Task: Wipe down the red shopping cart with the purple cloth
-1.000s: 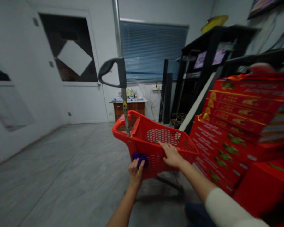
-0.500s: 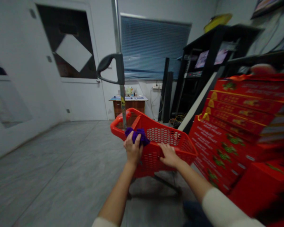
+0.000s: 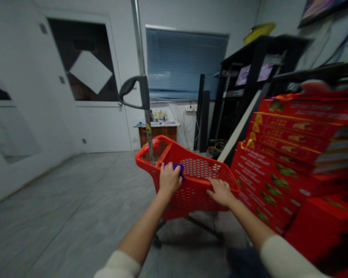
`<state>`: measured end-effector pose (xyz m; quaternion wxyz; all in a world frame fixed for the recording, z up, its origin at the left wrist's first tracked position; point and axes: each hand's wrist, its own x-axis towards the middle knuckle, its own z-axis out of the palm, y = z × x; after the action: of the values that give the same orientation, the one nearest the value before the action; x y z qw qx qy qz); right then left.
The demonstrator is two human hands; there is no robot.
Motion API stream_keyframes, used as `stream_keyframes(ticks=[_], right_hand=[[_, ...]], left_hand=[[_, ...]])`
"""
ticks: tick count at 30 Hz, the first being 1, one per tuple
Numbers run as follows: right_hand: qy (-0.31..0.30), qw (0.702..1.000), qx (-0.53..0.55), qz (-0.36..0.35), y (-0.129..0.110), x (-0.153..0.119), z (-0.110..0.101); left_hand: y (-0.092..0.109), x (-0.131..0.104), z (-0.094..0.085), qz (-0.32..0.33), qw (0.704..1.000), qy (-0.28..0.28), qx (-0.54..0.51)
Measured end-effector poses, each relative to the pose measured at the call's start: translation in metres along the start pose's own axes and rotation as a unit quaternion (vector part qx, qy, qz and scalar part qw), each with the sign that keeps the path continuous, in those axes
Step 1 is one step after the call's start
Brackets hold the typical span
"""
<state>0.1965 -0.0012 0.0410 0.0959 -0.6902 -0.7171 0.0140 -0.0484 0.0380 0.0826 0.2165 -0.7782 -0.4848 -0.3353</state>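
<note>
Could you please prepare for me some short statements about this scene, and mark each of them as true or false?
1. The left hand holds a purple cloth. True.
2. The right hand is in the air, away from the red cart. False: it rests on the edge of that cart.
3. A yellow object lies on top of the black rack. True.
4. The red boxes are stacked to the left of the cart. False: they are to its right.
5. The white door has a dark upper panel. True.
</note>
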Motion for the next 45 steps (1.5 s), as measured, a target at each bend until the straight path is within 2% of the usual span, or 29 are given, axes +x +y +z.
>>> stream_keyframes(ticks=[3, 5, 7, 9, 13, 15, 20, 22, 26, 28, 30, 32, 36, 38, 41, 45], right_hand=[[-0.014, 1.0, 0.005, 0.012, 0.004, -0.003, 0.004], [-0.008, 1.0, 0.004, 0.017, 0.001, -0.003, 0.005], [-0.007, 1.0, 0.003, 0.016, -0.002, -0.003, 0.006], [-0.007, 1.0, 0.005, 0.011, -0.004, -0.002, 0.008], [-0.008, 1.0, 0.016, 0.006, -0.012, -0.001, 0.01], [-0.014, 1.0, 0.024, 0.01, -0.018, -0.001, 0.011], [-0.03, 0.999, 0.041, 0.006, -0.032, -0.004, 0.01], [-0.026, 0.999, 0.038, -0.008, -0.032, -0.006, 0.01], [0.008, 0.999, 0.01, -0.04, -0.02, -0.016, 0.008], [0.022, 1.0, -0.014, -0.01, -0.01, -0.023, 0.007], [0.02, 0.999, -0.021, 0.023, -0.003, -0.028, 0.008], [0.014, 0.999, -0.011, 0.034, 0.0, -0.032, 0.011], [0.014, 0.999, -0.012, 0.048, -0.003, -0.032, 0.014], [0.01, 0.999, -0.01, 0.037, -0.002, -0.032, 0.012], [-0.007, 1.0, -0.007, -0.004, 0.009, -0.031, 0.005], [-0.026, 0.999, -0.021, -0.04, 0.023, -0.03, 0.002]], left_hand=[[0.024, -0.003, 0.02, 0.004, 1.0, -0.005, -0.018], [0.033, -0.003, 0.027, 0.013, 0.999, -0.032, -0.028], [0.029, 0.002, 0.026, 0.03, 0.995, -0.088, -0.03], [0.014, 0.009, 0.016, 0.036, 0.991, -0.129, -0.016], [-0.013, 0.018, -0.001, -0.036, 0.994, -0.095, 0.032], [-0.011, 0.016, 0.001, -0.053, 0.994, -0.092, 0.034], [0.024, 0.004, 0.022, -0.019, 0.988, -0.153, -0.008], [0.03, 0.004, 0.028, -0.004, 0.985, -0.173, -0.023], [0.014, 0.012, 0.024, -0.002, 0.98, -0.201, -0.008], [0.003, 0.015, 0.021, -0.017, 0.983, -0.184, 0.01], [0.002, 0.014, 0.022, -0.024, 0.986, -0.167, 0.016], [0.013, 0.009, 0.027, -0.021, 0.987, -0.161, 0.008], [0.053, -0.003, 0.039, -0.004, 0.986, -0.163, -0.03], [0.061, -0.004, 0.041, 0.017, 0.983, -0.176, -0.052], [0.045, 0.003, 0.037, 0.029, 0.979, -0.195, -0.053], [0.01, 0.014, 0.028, -0.023, 0.984, -0.178, -0.005]])
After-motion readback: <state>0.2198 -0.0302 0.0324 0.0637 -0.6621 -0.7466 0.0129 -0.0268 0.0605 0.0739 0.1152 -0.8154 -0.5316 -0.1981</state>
